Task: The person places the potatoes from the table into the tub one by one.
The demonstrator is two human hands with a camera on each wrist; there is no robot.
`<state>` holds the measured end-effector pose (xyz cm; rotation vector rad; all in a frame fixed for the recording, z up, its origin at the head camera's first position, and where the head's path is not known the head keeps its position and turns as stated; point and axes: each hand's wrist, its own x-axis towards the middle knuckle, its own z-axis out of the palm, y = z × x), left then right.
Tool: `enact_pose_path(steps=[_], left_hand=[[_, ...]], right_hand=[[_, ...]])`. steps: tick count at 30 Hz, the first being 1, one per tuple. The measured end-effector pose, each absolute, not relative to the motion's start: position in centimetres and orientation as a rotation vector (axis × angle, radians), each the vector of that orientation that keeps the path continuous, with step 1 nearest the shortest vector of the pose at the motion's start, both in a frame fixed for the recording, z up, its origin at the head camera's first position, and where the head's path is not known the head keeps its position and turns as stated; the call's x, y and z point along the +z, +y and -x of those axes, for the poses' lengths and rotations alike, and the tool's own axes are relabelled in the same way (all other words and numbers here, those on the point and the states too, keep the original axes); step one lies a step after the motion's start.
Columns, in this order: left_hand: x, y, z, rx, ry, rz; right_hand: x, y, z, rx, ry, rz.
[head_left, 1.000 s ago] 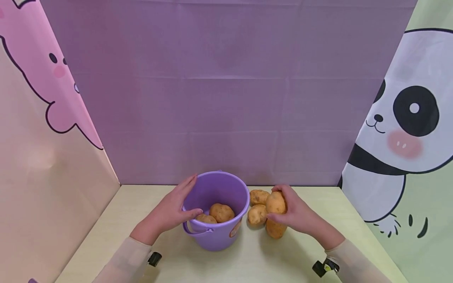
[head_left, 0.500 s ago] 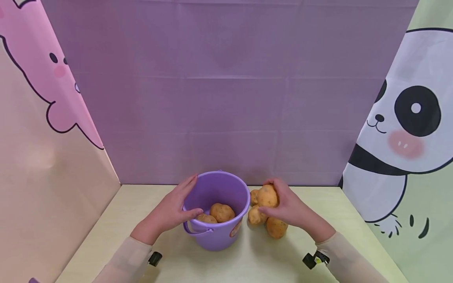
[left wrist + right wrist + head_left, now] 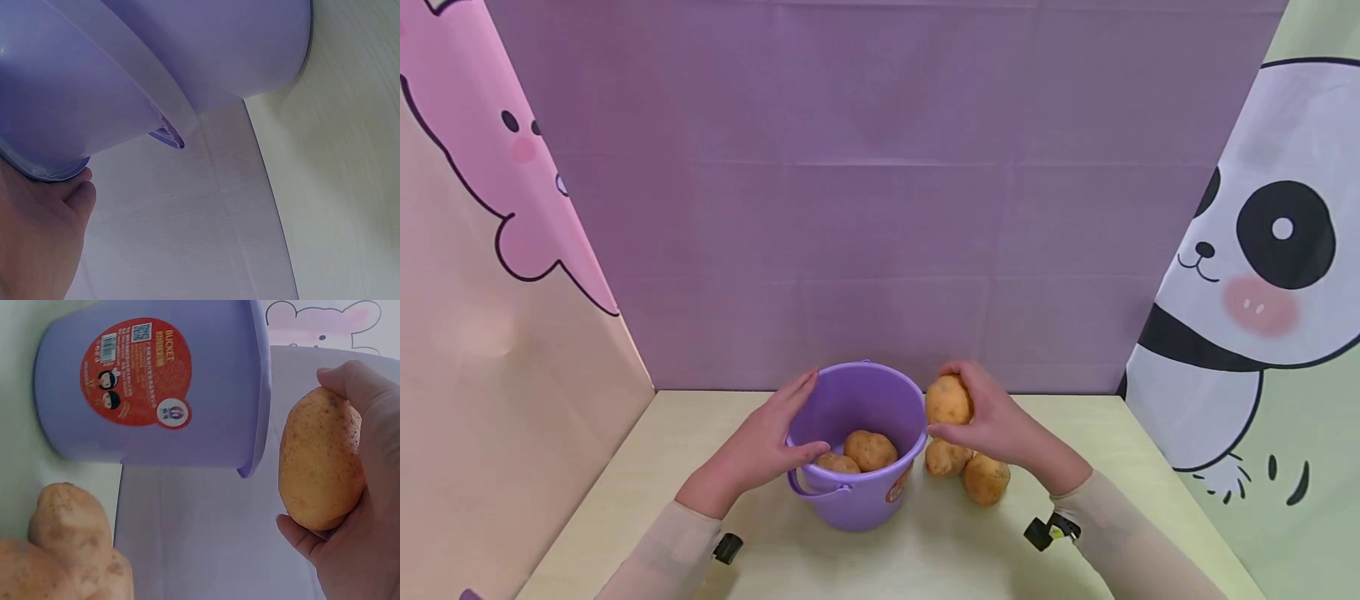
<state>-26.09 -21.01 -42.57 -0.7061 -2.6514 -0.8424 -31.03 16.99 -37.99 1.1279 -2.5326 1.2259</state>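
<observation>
A purple bucket (image 3: pixel 861 500) stands upright on the table. Two brown potatoes (image 3: pixel 870 451) show inside it. My left hand (image 3: pixel 767 450) holds its left rim, thumb over the near edge; in the left wrist view the hand (image 3: pixel 40 231) is at the rim, most of its fingers hidden. My right hand (image 3: pixel 996 417) grips a potato (image 3: pixel 948 401) beside the bucket's right rim. In the right wrist view that potato (image 3: pixel 320 459) sits between thumb and fingers, raised to rim height. Below it, more potatoes (image 3: pixel 987 479) lie on the table, to the right of the bucket.
The pale wooden table (image 3: pixel 925 558) ends at a purple backdrop (image 3: pixel 880 208). Side panels bear a pink cartoon figure (image 3: pixel 482 150) and a panda (image 3: pixel 1210 333). A thin bucket handle (image 3: pixel 820 494) hangs at the near left. A round red label (image 3: pixel 134 372) is on the bucket's side.
My right hand has carried the potato up and left from above the pile to the bucket's right rim. The left hand and the bucket have stayed in place.
</observation>
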Motion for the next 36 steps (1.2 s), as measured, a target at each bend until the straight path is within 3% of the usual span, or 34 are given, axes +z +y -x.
enact_pose_path(steps=[36], left_hand=[[-42.7, -21.1, 26.0, -0.857, -2.661, 0.696]], right_hand=[[-37.2, 11.4, 32.3, 1.172, -2.558, -1.385]])
